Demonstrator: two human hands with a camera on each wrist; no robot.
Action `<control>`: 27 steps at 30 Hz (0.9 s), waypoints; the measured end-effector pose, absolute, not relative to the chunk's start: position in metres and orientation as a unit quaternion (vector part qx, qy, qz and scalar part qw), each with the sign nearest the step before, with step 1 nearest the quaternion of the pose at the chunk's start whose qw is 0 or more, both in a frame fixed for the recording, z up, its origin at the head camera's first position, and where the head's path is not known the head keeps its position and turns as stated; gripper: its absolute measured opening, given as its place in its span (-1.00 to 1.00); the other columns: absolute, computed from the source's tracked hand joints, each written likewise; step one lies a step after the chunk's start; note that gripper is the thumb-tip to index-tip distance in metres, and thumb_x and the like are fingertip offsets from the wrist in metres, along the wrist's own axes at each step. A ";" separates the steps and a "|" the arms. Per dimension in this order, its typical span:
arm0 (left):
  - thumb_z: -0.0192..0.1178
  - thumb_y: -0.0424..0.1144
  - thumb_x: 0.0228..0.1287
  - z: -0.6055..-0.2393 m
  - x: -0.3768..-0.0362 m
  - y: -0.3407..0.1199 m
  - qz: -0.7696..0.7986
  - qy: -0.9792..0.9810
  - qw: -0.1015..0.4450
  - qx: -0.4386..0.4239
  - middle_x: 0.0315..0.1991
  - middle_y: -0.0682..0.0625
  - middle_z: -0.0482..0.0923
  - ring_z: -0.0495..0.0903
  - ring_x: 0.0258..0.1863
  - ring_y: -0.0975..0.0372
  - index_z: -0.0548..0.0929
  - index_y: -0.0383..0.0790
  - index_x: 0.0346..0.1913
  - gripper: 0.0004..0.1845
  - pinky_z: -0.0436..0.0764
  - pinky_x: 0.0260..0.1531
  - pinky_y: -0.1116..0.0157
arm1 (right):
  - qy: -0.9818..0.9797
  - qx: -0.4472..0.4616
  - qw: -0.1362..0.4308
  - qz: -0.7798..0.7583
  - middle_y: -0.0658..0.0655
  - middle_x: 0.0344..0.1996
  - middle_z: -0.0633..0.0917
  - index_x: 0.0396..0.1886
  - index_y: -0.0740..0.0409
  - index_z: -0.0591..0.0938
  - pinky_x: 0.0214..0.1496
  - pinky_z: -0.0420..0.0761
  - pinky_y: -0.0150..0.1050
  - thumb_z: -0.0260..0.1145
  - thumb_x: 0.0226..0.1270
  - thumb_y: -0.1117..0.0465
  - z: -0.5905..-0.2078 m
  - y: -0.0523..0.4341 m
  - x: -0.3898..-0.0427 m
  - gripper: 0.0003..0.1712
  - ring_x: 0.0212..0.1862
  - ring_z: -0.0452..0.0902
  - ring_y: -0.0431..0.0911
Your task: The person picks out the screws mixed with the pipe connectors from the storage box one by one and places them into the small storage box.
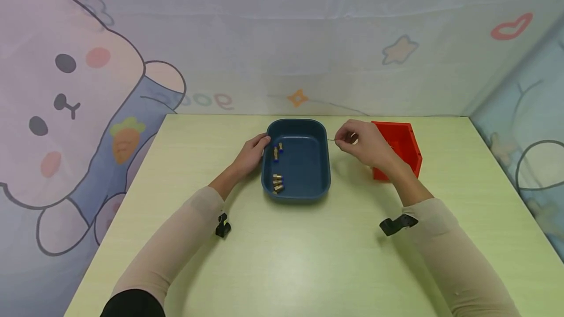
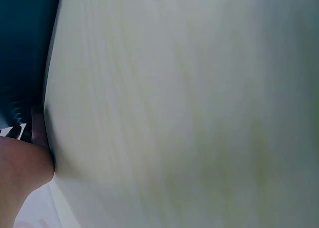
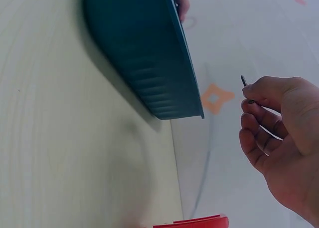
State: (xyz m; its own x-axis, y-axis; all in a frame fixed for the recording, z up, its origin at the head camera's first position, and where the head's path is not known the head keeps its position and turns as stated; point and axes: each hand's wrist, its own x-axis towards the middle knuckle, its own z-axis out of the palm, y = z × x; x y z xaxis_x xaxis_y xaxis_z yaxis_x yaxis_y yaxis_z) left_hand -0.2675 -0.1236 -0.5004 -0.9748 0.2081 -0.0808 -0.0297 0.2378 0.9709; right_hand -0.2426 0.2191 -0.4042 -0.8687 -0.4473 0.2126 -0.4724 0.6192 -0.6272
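Note:
A dark blue tray [image 1: 323,160] stands in the middle of the pale green table [image 1: 282,258], with several small brass fittings [image 1: 277,182] lying along its left side. My left hand [image 1: 253,153] rests against the tray's left rim, fingers touching the edge. My right hand [image 1: 361,143] hovers just right of the tray and pinches a thin metal pin [image 3: 244,82] between thumb and fingertips. In the right wrist view the tray [image 3: 144,53] shows from the side, and the pinching hand [image 3: 276,133] sits apart from it.
A red plastic bin [image 1: 403,146] stands behind my right hand. A printed cloth backdrop [image 1: 282,38] hangs along the table's far edge. Black wrist-camera mounts [image 1: 398,224] sit on both forearms. The table's near half holds only my arms.

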 end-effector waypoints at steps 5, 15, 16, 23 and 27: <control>-0.09 0.10 0.72 -0.499 -0.266 -0.123 0.616 0.780 0.100 0.053 0.58 -0.16 0.32 0.25 0.59 0.05 0.31 -0.26 0.62 -0.34 0.41 0.49 -0.01 | -0.902 0.238 0.019 0.359 0.11 -0.18 0.75 -0.12 0.18 0.77 0.04 0.68 -0.08 0.41 0.47 0.33 -0.400 0.227 -0.245 -0.92 -0.14 0.64 0.00; -0.08 0.11 0.72 -0.499 -0.267 -0.121 0.609 0.785 0.095 0.060 0.59 -0.16 0.31 0.24 0.60 0.03 0.30 -0.26 0.63 -0.32 0.39 0.50 -0.01 | -0.906 0.190 0.026 0.376 0.12 -0.14 0.73 -0.11 0.17 0.77 0.01 0.62 -0.27 0.39 0.51 0.27 -0.394 0.249 -0.245 -0.92 -0.10 0.62 0.02; -0.08 0.11 0.72 -0.499 -0.267 -0.121 0.608 0.786 0.094 0.060 0.59 -0.17 0.31 0.25 0.60 0.03 0.30 -0.27 0.62 -0.33 0.39 0.50 -0.01 | -0.907 0.190 0.028 0.375 0.13 -0.14 0.73 -0.11 0.18 0.77 0.01 0.61 -0.29 0.38 0.52 0.26 -0.393 0.251 -0.246 -0.91 -0.09 0.61 0.03; -0.08 0.11 0.71 -0.500 -0.267 -0.121 0.605 0.788 0.092 0.061 0.58 -0.17 0.32 0.25 0.59 0.03 0.30 -0.28 0.62 -0.32 0.40 0.49 0.00 | -0.910 0.170 0.037 0.377 0.13 -0.21 0.72 -0.11 0.18 0.75 -0.11 0.59 -0.41 0.40 0.51 0.27 -0.396 0.266 -0.250 -0.92 -0.16 0.62 0.02; -0.08 0.11 0.72 -0.500 -0.267 -0.122 0.605 0.788 0.094 0.060 0.59 -0.17 0.31 0.24 0.60 0.03 0.29 -0.27 0.63 -0.32 0.40 0.50 -0.01 | -0.912 0.160 0.040 0.375 0.15 -0.21 0.73 -0.08 0.18 0.74 -0.11 0.57 -0.41 0.39 0.52 0.26 -0.397 0.274 -0.250 -0.90 -0.15 0.62 0.02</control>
State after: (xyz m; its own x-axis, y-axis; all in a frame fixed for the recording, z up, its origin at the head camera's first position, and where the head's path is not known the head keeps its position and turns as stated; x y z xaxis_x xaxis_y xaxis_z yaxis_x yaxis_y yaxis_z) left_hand -0.2669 -0.1217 -0.5001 -0.9750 0.2091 -0.0756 -0.0192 0.2597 0.9655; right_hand -0.2503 0.2739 -0.3972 -0.9458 -0.2615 0.1924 -0.3212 0.6671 -0.6722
